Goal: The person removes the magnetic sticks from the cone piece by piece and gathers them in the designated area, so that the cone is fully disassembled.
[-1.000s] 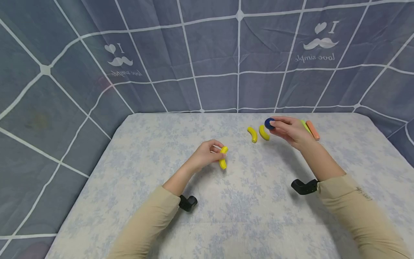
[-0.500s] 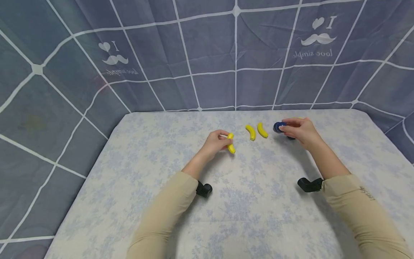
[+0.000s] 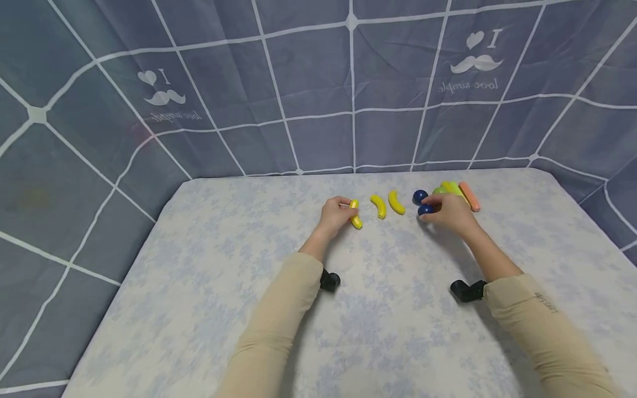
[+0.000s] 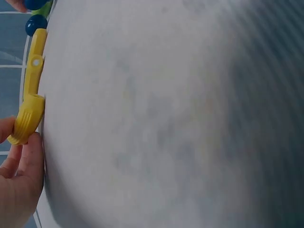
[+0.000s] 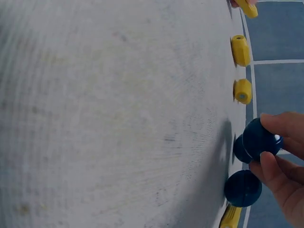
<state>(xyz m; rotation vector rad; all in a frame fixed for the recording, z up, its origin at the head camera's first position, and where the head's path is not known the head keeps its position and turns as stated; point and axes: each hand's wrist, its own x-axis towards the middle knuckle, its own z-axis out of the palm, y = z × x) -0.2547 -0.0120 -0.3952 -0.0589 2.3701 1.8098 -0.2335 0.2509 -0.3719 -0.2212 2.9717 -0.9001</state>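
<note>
In the head view my left hand (image 3: 337, 214) pinches a yellow toy banana (image 3: 355, 215) between thumb and fingers, close over the table. Two more toy bananas, a nearer one (image 3: 379, 206) and a farther one (image 3: 396, 203), lie just to its right. My right hand (image 3: 452, 213) pinches a shiny dark blue ball (image 3: 426, 209). Directly behind that is a second blue ball (image 3: 420, 197) on the cloth. The right wrist view shows a third blue ball (image 5: 243, 188) below the fingertips, hidden by the hand in the head view.
Beyond my right hand lie a green piece (image 3: 440, 190), a lime-green stick (image 3: 455, 188) and an orange stick (image 3: 469, 197), partly covered by the hand. A floral cloth (image 3: 368, 309) covers the table. A blue checked curtain (image 3: 318, 138) rises at the back edge.
My left hand has carried its banana away from me and rightward, up to the other two. My right hand moved right, then back toward me; a blue ball now sits behind the pinched one.
</note>
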